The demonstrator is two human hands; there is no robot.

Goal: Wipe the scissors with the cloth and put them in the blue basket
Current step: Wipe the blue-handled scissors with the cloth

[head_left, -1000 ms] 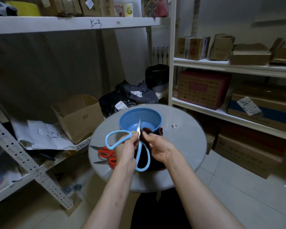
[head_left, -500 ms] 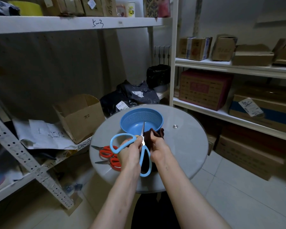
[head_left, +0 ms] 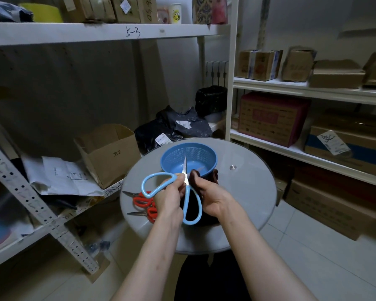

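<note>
The left hand (head_left: 169, 193) gripped the blue-handled scissors (head_left: 185, 168) near the pivot, with the fingers curled round the handle shanks. The scissors were held clear above the round glass table (head_left: 248, 192), and the blade tip pointed up over the near rim of the blue basket (head_left: 189, 156). The right hand (head_left: 212, 192) held the dark cloth (head_left: 214, 175), its fingers curled and pinching the fabric just beside the base of the blade. Red-handled scissors (head_left: 143, 202) lay on the table, left of the hands.
</note>
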